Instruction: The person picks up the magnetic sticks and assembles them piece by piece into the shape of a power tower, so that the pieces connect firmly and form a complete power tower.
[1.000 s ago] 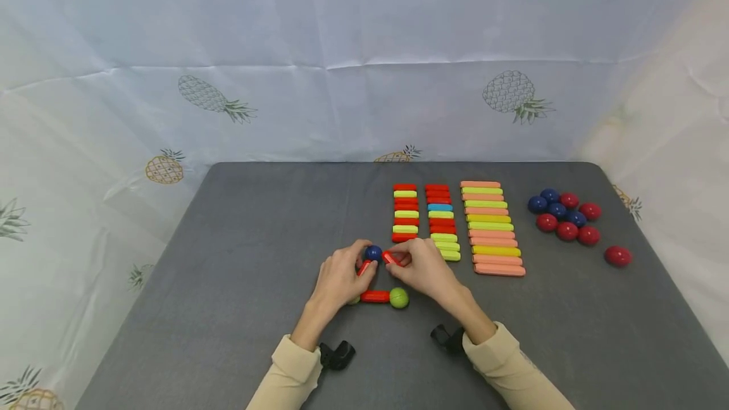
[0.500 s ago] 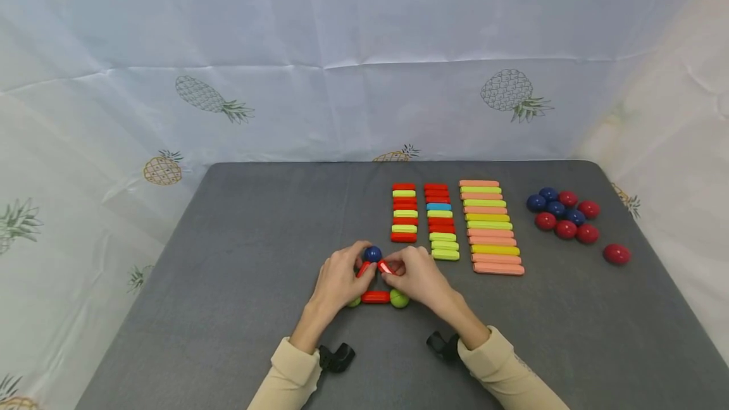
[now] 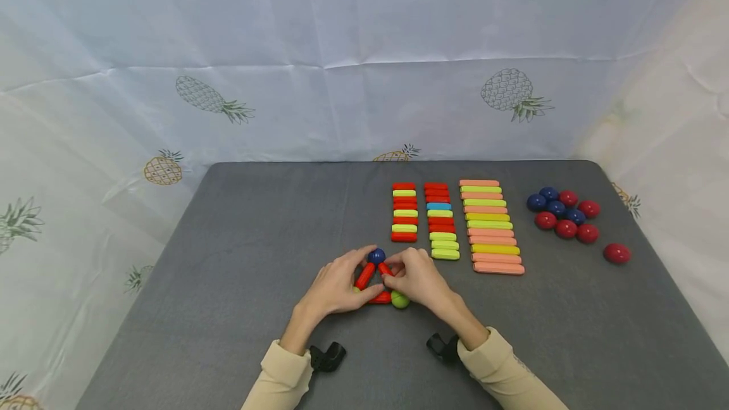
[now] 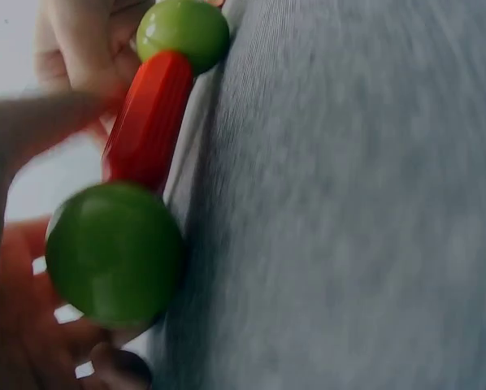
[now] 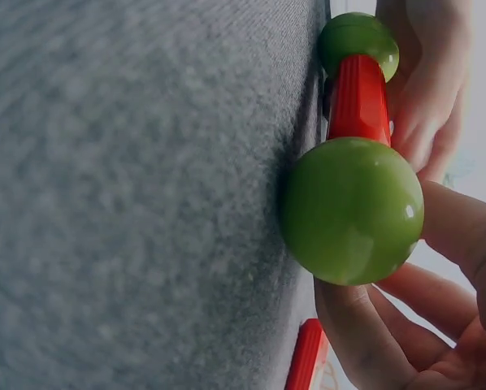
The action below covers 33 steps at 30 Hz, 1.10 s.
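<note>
Red building rods and balls form a small triangle between the hands. At its top sits a blue ball (image 3: 376,256); a green ball (image 3: 400,300) marks the lower right corner and another green ball (image 4: 114,253) the lower left. My right hand (image 3: 420,276) pinches the right-side red rod (image 3: 385,269), whose upper end is right at the blue ball. My left hand (image 3: 334,283) spreads around the left-side red rod (image 3: 364,277), fingertips at the blue ball and thumb over the bottom red rod (image 3: 380,298). The left hand partly hides the lower left corner.
Short red, lime and blue rods lie in two columns (image 3: 404,211) (image 3: 440,215) beyond the right hand. Farther right is a column of longer rods (image 3: 491,233). Several blue and red balls (image 3: 566,229) cluster near the grey table's (image 3: 273,207) right edge, with one red ball (image 3: 617,254) apart.
My right hand has brought its red rod left and down to the blue ball. My left thumb has moved off the left rod toward the bottom rod, and the blue ball has shifted slightly right.
</note>
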Motion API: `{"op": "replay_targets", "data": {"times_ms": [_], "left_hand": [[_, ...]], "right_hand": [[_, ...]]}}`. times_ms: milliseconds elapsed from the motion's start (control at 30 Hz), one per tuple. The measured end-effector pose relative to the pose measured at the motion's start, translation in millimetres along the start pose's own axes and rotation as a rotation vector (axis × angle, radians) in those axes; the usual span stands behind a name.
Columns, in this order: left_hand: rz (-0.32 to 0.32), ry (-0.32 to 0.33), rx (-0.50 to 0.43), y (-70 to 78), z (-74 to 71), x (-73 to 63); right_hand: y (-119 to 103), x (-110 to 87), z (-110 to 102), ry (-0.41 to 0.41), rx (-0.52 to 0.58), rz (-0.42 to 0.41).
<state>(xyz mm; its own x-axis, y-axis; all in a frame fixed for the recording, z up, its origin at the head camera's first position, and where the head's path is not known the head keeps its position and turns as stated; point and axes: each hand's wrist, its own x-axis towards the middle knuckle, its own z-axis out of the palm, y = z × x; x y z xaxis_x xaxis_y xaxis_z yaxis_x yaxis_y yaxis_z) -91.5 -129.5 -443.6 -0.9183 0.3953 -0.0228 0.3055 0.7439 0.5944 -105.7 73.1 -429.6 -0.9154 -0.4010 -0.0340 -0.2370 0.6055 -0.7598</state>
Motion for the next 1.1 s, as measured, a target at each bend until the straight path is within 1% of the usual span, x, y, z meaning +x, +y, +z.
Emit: {"op": "replay_targets", "data": {"times_ms": [100,167,267,400,467,567,733,867,1033,1100], "left_hand": [[0.010,-0.074,-0.004,-1.9,-3.4,-3.6],[0.020,-0.096,-0.003,-2.9,-3.9,-5.1],[0.033,-0.100,0.004,-4.0,-2.6,-6.0],[0.038,-0.084,0.013,-4.9,-0.2,-5.7],[0.033,-0.080,0.014,-5.3,0.8,-5.3],[0.026,-0.076,0.005,-5.6,2.0,-4.5],[0.033,-0.074,-0.006,-6.6,2.7,-3.3],[0.023,-0.077,-0.006,-7.6,2.8,-2.5],[0.023,-0.079,-0.009,-8.5,2.8,-1.6],[0.023,-0.080,-0.009,-8.6,2.6,-1.3]], "right_hand": [[2.7,-0.2,-1.7,-0.010,0.006,-0.021],[3.8,-0.1,-4.7,-0.004,0.008,-0.041],[4.9,2.3,-11.1,0.053,-0.030,-0.054],[7.2,10.7,-20.1,0.159,-0.168,-0.072],[9.2,15.7,-22.9,0.180,-0.235,-0.092],[12.0,22.1,-23.9,0.158,-0.293,-0.098],[14.9,28.2,-20.8,0.104,-0.337,-0.058],[15.7,29.7,-18.9,0.105,-0.345,-0.039],[17.8,28.8,-18.7,0.083,-0.335,0.007],[19.1,28.5,-18.8,0.080,-0.330,0.012]]}}
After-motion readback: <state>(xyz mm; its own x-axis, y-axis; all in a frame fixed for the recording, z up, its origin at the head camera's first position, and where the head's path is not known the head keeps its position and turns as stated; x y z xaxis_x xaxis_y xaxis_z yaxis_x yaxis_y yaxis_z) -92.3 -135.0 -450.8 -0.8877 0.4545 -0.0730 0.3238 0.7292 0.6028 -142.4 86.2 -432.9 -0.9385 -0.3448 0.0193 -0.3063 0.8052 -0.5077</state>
